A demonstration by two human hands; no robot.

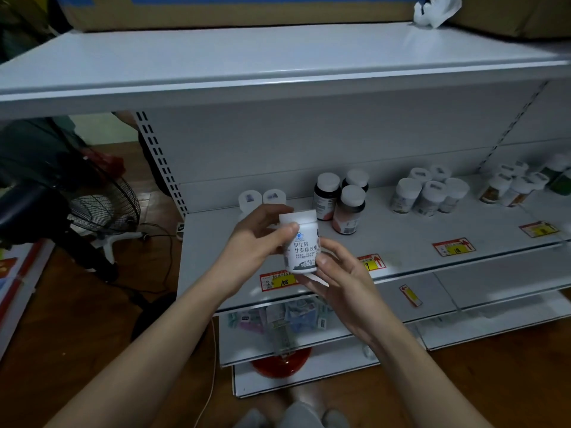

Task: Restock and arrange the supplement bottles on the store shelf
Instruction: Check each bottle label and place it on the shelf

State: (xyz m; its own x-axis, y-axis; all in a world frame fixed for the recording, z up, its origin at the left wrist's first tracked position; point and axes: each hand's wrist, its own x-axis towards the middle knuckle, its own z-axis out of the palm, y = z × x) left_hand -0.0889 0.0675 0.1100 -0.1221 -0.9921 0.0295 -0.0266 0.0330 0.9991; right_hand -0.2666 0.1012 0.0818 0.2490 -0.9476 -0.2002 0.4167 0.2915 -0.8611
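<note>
A white supplement bottle (301,242) with black Chinese lettering is upright in front of the middle shelf (417,239). My left hand (259,239) grips its upper part, thumb on the label. My right hand (336,273) holds it from below and the right side. Behind it on the shelf stand two white-capped bottles (261,199), partly hidden by my left hand. Three dark bottles (340,202) with white caps stand to the right of them. Further right are a cluster of several white bottles (429,193) and another group (513,183).
Red and yellow price tags (452,246) lie along the shelf's front edge. The top shelf (247,63) carries a cardboard box (216,10). Lower shelves hold small packets (278,316) and a red bowl (281,362). A floor fan (102,208) stands to the left on the wooden floor.
</note>
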